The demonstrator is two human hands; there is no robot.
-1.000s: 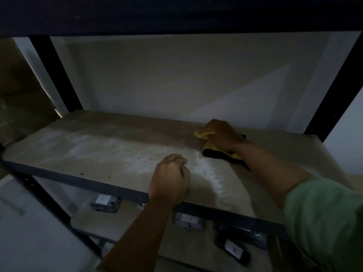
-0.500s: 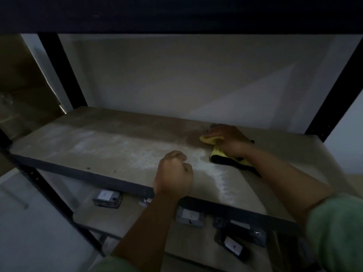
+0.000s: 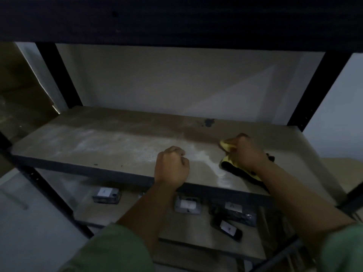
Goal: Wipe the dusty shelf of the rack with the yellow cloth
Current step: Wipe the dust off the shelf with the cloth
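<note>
head view: the right hand (image 3: 248,154) presses down on the yellow cloth (image 3: 227,161), fingers curled over it, toward the right of the dusty shelf (image 3: 102,142). the left hand (image 3: 171,167) rests as an empty fist on the shelf's front edge, just left of a white dust streak (image 3: 214,167).

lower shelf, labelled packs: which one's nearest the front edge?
The dark pack with the white label, lying at an angle right of centre on the lower shelf. The other labelled packs lie in a row further back.
</note>
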